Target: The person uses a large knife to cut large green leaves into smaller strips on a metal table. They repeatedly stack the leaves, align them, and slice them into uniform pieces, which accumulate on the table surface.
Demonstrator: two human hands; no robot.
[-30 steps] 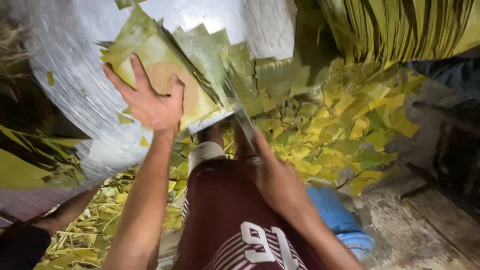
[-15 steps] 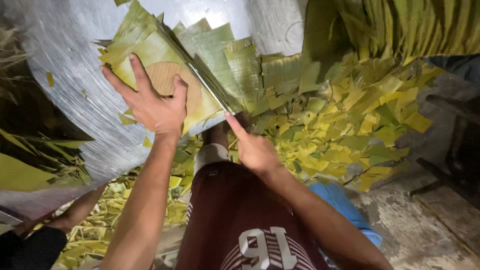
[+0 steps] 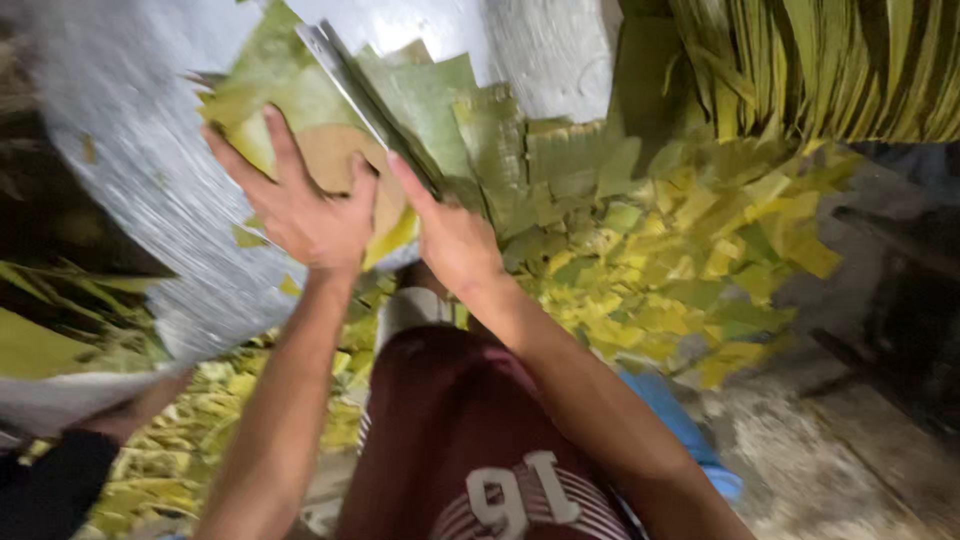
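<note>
My left hand (image 3: 300, 205) lies flat with fingers spread on a stack of green leaves (image 3: 440, 110), over a tan round piece (image 3: 335, 160). The stack rests on a big silvery round surface (image 3: 130, 190). My right hand (image 3: 450, 240) sits just right of the left hand and grips a long thin knife (image 3: 365, 95). Its index finger points along the blade. The blade runs up and left along the stack's edge. The knife's handle is hidden inside the hand.
A heap of cut yellow-green leaf scraps (image 3: 690, 280) covers the floor to the right. Long leaf bundles (image 3: 830, 60) hang at the top right. Another person's hand (image 3: 140, 405) and dark sleeve (image 3: 40, 490) are at the lower left. My maroon shorts (image 3: 450, 430) and a blue object (image 3: 680, 420) lie below.
My right hand has moved up and left with the knife, so the blade now lies along the stack beside my left hand. The left hand has stayed pressed on the leaves.
</note>
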